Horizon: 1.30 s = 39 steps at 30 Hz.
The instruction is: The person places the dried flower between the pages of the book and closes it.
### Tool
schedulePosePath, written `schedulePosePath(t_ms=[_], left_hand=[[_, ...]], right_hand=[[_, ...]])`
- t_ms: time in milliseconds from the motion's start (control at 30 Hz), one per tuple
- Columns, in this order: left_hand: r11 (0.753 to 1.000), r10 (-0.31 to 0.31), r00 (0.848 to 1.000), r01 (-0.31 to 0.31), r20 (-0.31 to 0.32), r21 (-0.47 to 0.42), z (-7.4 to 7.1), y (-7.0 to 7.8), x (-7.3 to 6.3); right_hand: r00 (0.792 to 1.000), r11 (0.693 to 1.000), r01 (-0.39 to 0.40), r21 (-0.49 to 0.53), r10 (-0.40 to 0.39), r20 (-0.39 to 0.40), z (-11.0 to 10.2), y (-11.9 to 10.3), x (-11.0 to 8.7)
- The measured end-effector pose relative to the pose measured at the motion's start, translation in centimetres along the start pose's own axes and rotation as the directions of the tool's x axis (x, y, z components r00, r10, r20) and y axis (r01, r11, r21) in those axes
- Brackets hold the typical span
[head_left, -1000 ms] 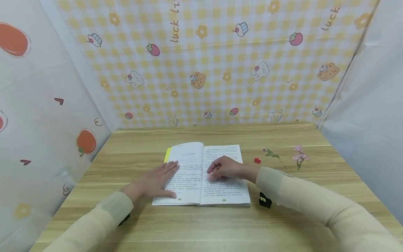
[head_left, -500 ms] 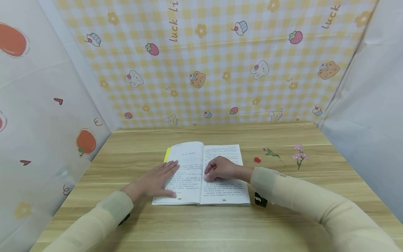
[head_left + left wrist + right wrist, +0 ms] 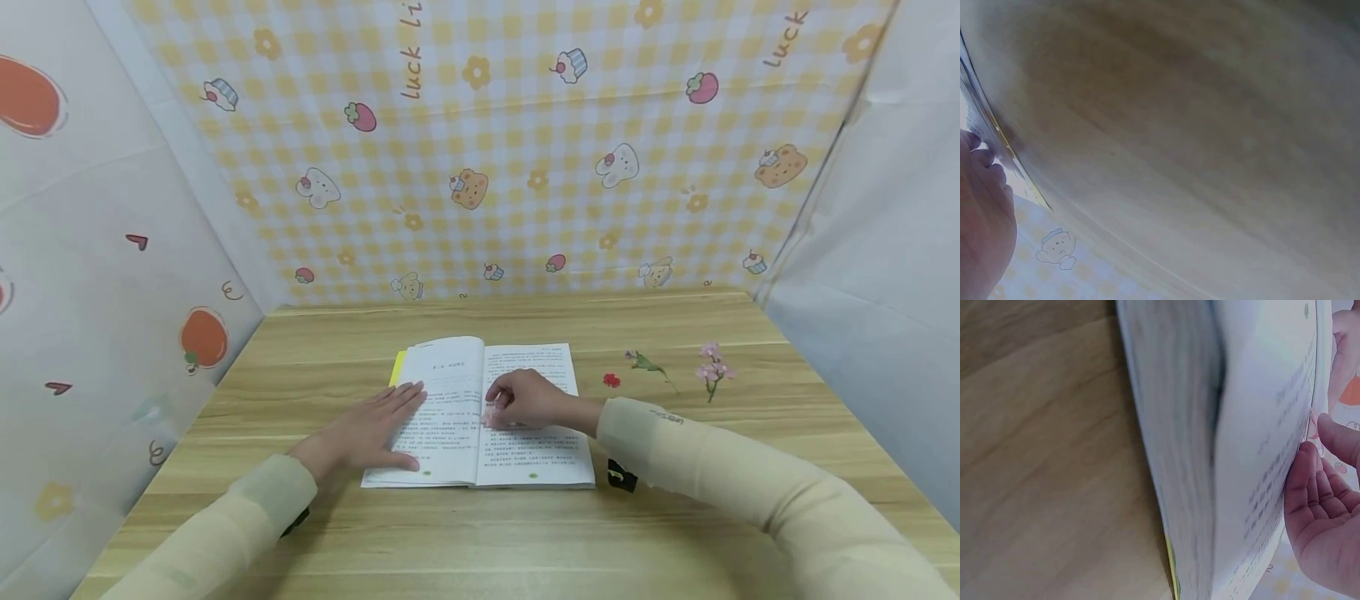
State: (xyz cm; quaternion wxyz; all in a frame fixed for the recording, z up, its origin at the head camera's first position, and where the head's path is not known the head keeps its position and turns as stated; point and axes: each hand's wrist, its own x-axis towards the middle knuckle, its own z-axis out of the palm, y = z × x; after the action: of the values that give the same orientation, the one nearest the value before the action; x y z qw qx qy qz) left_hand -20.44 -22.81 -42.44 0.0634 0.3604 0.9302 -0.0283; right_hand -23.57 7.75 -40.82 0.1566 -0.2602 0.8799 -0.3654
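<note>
An open book (image 3: 536, 458) with printed pages lies on the table. My left hand (image 3: 367, 429) rests flat on its left page, fingers spread; its fingers (image 3: 988, 165) show at the book's edge in the left wrist view. My right hand (image 3: 528, 398) is over the right page near the spine, its fingers loosely bent. A pale pink flower (image 3: 491, 415) lies at its fingertips, close to the fold. In the right wrist view, the thumb and forefinger stand slightly apart, with a bit of the pink flower (image 3: 1313, 427) showing between them.
Right of the book lie a small red flower (image 3: 611, 380), a green sprig (image 3: 647, 364) with a purple bud, and a pink-flowered stem (image 3: 714, 372). The wooden table (image 3: 450, 542) meets a yellow checked cloth (image 3: 525, 225) behind and white cloths at both sides.
My right hand has shifted slightly left toward the spine, and its fingers have loosened, so more of the pink flower shows. The left hand has stayed put.
</note>
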Motion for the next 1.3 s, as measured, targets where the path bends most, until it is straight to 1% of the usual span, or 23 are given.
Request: schedulePosePath(t_ms=[167,267,367,500,600,700,900,1000,1100,1300], left_hand=[[1.000,0.001,1.000,-0.001,-0.004,-0.002,-0.1,0.0,0.0],[1.000,0.010,1.000,-0.011,-0.016,-0.009,-0.1,0.0,0.0],[1.000,0.000,1.000,0.000,-0.005,-0.011,-0.2,0.0,0.0],[1.000,-0.019,1.000,0.019,0.013,-0.008,-0.2,0.1,-0.2],[1.000,-0.021,1.000,0.021,0.015,-0.005,-0.2,0.2,-0.2],[1.000,-0.017,1.000,0.017,0.014,-0.004,-0.3,0.2,-0.2],[1.000,-0.009,1.000,0.009,0.006,-0.001,-0.1,0.1,-0.2],[1.000,-0.002,1.000,0.002,-0.001,-0.001,0.0,0.1,-0.2],[1.000,0.005,1.000,-0.005,-0.005,-0.001,0.0,0.1,-0.2],[1.000,0.019,1.000,-0.019,-0.010,0.002,0.0,0.0,-0.3]], right_hand=[[0.998,0.998,0.045,-0.033,-0.046,-0.030,-0.9,0.1,-0.4],[0.997,0.997,0.061,-0.057,-0.063,-0.045,-1.6,0.6,-0.5],[0.995,0.993,0.062,-0.102,-0.069,-0.071,-2.5,1.2,-0.5],[0.991,0.990,0.028,-0.137,-0.046,-0.128,-3.9,2.4,-0.3],[0.986,0.987,0.009,-0.160,-0.036,-0.163,-5.0,3.7,-0.1],[0.983,0.982,-0.015,-0.190,-0.020,-0.183,-6.0,5.0,0.1],[0.985,0.947,-0.085,-0.309,0.033,-0.171,-7.2,6.7,0.6],[0.986,0.935,-0.101,-0.339,0.049,-0.159,-7.4,7.3,0.6],[0.989,0.928,-0.092,-0.361,0.045,-0.138,-7.4,7.6,0.4],[0.995,0.906,-0.038,-0.421,-0.005,-0.100,-7.5,7.7,0.0]])
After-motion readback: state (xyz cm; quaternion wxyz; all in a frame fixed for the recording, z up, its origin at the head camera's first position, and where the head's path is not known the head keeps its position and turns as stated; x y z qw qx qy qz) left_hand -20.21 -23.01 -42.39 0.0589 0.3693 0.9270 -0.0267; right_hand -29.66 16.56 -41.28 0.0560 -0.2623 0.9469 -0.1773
